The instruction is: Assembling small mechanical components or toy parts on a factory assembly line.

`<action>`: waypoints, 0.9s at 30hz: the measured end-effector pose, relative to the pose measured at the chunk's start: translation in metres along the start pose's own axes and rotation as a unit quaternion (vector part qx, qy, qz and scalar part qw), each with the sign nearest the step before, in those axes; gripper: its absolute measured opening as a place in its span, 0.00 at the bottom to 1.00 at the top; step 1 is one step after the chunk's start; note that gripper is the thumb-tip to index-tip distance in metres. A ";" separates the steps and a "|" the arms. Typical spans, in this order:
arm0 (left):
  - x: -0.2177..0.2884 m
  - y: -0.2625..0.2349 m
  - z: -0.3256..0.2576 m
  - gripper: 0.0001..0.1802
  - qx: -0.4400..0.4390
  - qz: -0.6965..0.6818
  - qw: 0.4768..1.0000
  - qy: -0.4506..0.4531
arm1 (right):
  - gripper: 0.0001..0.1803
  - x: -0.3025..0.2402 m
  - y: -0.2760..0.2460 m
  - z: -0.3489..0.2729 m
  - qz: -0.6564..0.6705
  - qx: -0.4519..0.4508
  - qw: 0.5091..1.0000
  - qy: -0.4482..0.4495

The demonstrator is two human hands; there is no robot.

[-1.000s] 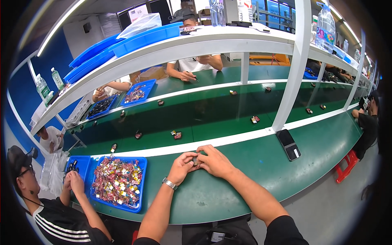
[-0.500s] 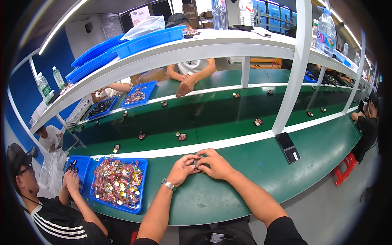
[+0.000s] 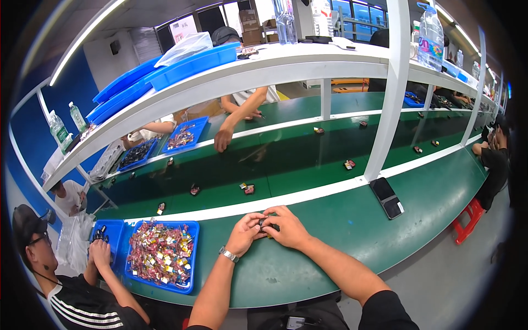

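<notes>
Both your hands pinch one small dark part (image 3: 263, 223) just above the green bench (image 3: 330, 231): left hand (image 3: 243, 234) and right hand (image 3: 286, 226) meet on it. If either grip loosens, it may roll toward the belt (image 3: 231, 170)

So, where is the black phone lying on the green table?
In the head view, the black phone lies on the green table, right of both hands, beside the white shelf post.

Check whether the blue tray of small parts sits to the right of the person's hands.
No, the blue tray lies left of both hands, beside the left hand.
</notes>
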State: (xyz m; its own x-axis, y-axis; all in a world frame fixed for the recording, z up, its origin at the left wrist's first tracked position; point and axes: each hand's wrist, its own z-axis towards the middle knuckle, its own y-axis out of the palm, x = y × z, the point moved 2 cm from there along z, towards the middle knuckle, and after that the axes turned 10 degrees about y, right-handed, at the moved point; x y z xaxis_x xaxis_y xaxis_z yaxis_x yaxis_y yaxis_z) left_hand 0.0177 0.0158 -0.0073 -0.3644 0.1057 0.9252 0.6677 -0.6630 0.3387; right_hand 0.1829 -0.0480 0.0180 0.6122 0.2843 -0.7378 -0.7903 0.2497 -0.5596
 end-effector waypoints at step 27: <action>0.000 -0.003 0.000 0.15 0.019 -0.025 0.999 -0.006 | 0.09 0.002 0.012 -0.002 0.041 0.050 0.997 0.036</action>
State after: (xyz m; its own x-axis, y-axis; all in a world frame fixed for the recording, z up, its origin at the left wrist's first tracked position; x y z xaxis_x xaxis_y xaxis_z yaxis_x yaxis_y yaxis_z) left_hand 0.0159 0.0180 -0.0080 -0.3908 0.1477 0.9086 0.6726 -0.6281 0.3914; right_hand 0.1746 -0.0468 0.0092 0.5395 0.2419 -0.8065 -0.8290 0.3202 -0.4585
